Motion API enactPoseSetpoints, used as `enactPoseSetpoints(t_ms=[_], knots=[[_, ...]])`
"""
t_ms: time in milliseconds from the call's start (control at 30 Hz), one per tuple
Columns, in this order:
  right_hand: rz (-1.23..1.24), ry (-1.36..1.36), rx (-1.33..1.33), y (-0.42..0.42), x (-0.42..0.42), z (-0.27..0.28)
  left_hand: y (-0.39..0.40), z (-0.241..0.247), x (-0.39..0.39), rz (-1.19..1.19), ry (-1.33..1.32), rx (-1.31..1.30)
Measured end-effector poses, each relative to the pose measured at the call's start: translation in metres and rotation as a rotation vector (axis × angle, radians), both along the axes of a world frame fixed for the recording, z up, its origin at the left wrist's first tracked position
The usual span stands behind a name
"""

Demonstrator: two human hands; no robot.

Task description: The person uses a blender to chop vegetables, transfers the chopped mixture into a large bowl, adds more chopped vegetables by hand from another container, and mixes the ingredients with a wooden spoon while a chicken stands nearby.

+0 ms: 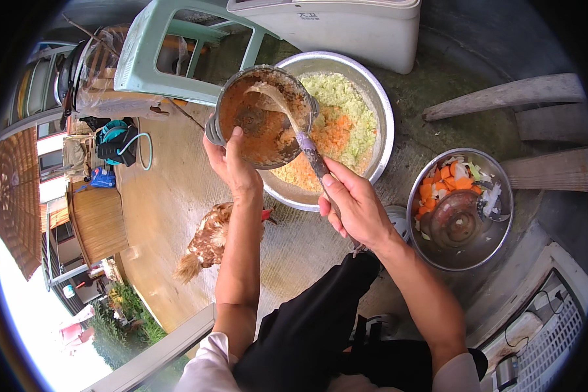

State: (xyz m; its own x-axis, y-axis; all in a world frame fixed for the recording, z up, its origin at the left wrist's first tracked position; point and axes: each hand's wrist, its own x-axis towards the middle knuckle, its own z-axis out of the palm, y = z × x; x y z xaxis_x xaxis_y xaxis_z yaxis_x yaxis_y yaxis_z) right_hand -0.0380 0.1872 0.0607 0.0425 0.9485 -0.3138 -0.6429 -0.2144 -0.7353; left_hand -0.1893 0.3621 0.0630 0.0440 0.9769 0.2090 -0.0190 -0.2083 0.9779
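My left hand (pixel 235 164) grips the rim and side handle of a grey pot (pixel 254 152), tilted so its inside faces me. Orange minced residue coats the pot's wall and floor. In my right hand (pixel 355 201) is the dark, worn handle of a long spoon (pixel 314 154), whose pale bowl end rests inside the pot. Below and behind the pot stands a wide metal basin (pixel 388 132). It holds pale green chopped vegetable (pixel 343 93), orange minced carrot (pixel 340 134) and a yellowish crumbly mash (pixel 298 176). The pot hides part of the basin.
A steel bowl (pixel 507 220) with cut carrot and a chopper blade (pixel 492 208) stands at the right. A brown chicken (pixel 215 232) is on the concrete floor beside my left forearm. A green plastic stool (pixel 142 54), a white bin (pixel 372 29) and wooden legs (pixel 509 95) surround the basin.
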Motion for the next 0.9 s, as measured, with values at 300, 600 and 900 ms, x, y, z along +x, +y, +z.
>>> enactPoseSetpoints(t_ms=[300,600,900], knots=[[-0.014,0.554,-0.112,0.012,-0.037,0.040,-0.025,-0.016,0.009,-0.083,0.009,0.080],[0.034,-0.580,0.127,-0.001,-0.033,-0.024,0.000,-0.031,-0.015,-0.111,0.029,0.075],[0.174,-1.170,0.240,-0.020,0.033,-0.033,0.009,-0.045,-0.032,-0.064,0.213,0.143]])
